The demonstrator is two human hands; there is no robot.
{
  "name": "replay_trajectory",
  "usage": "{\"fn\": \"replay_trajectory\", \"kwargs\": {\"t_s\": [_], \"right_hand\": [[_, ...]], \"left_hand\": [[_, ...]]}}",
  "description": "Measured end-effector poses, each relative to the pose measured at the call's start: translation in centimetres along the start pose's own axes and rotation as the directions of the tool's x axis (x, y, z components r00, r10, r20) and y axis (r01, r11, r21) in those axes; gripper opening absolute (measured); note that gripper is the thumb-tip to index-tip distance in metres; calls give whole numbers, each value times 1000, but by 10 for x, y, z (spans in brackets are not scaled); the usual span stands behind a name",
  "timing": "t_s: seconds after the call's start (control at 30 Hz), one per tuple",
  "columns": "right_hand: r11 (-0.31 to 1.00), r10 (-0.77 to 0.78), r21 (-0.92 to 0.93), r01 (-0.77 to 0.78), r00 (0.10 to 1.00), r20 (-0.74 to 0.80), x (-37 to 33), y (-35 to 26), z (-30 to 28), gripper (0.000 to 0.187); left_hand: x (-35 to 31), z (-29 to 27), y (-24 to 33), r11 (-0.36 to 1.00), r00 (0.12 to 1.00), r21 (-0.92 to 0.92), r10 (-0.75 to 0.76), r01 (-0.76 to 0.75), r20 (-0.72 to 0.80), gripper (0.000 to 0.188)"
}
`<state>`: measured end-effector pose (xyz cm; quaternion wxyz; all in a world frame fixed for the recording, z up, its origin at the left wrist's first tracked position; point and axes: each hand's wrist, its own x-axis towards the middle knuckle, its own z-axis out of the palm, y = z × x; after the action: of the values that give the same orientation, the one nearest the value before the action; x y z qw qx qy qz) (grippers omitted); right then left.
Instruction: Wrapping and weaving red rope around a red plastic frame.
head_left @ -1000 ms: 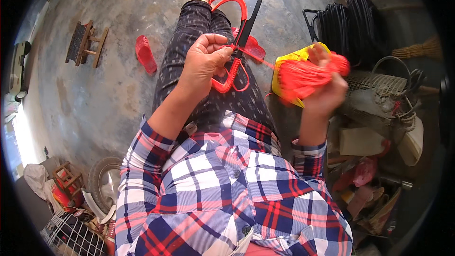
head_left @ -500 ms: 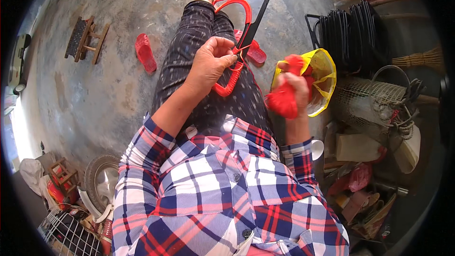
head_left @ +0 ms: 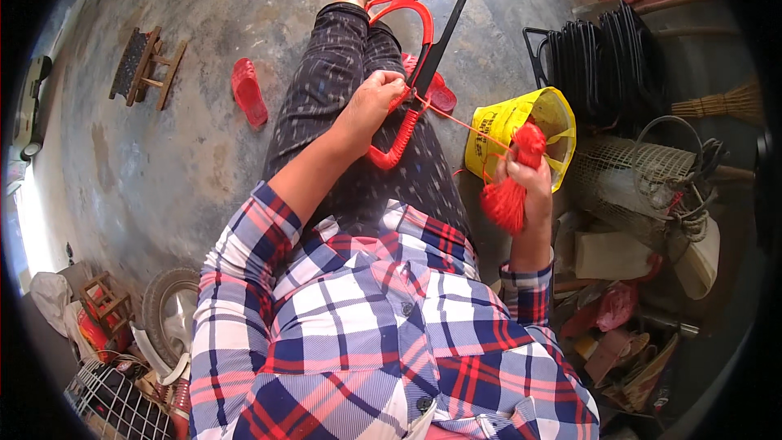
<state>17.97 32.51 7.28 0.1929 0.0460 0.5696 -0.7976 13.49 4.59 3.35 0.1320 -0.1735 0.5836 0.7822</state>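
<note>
Across my lap lies a black frame [head_left: 444,28] with a bent, pointed outline, partly wrapped in red cord. Its near loop carries tight red windings [head_left: 397,143]. My left hand [head_left: 371,110] is closed at the frame's middle, where the windings end, fingers pinched on the frame and cord. Off to the right, my right hand [head_left: 533,187] grips a bundle of red cord [head_left: 507,205] with a frayed-looking lower end. A thin taut strand [head_left: 464,124] runs from the frame to that bundle. The left fingertips are partly hidden.
A yellow bucket [head_left: 497,124] stands just beyond my right hand. Behind it is a stack of black frames [head_left: 603,65]. Red slippers [head_left: 249,94] and a small wooden stool [head_left: 151,73] are on the floor. Rolled wire mesh [head_left: 635,163] and a broom [head_left: 721,106] lie at right.
My right hand has moved slightly right and nearer to me with the cord bundle, and the strand is now stretched taut. My left fingers have closed down onto the frame.
</note>
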Motion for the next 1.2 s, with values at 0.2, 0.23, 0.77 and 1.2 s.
{"fn": "replay_trajectory", "kwargs": {"t_s": [0.2, 0.23, 0.77, 1.2], "right_hand": [[1000, -15, 4, 15, 998, -68, -41, 1, -2, 21], [1000, 2, -11, -3, 998, -61, -45, 2, -3, 21], [986, -6, 159, 48, 967, -254, -3, 30, -5, 29], [984, 18, 178, -17, 1000, -6, 11, 47, 85, 32]], "left_hand": [[8, 2, 0, 996, 994, -17, -86, 87, 63, 23], [8, 1, -1, 995, 993, -45, -89, 92, 84, 24], [-8, -23, -13, 998, 984, 57, -16, 6, 178, 35], [-18, -5, -20, 990, 984, 103, 85, -101, 156, 36]]}}
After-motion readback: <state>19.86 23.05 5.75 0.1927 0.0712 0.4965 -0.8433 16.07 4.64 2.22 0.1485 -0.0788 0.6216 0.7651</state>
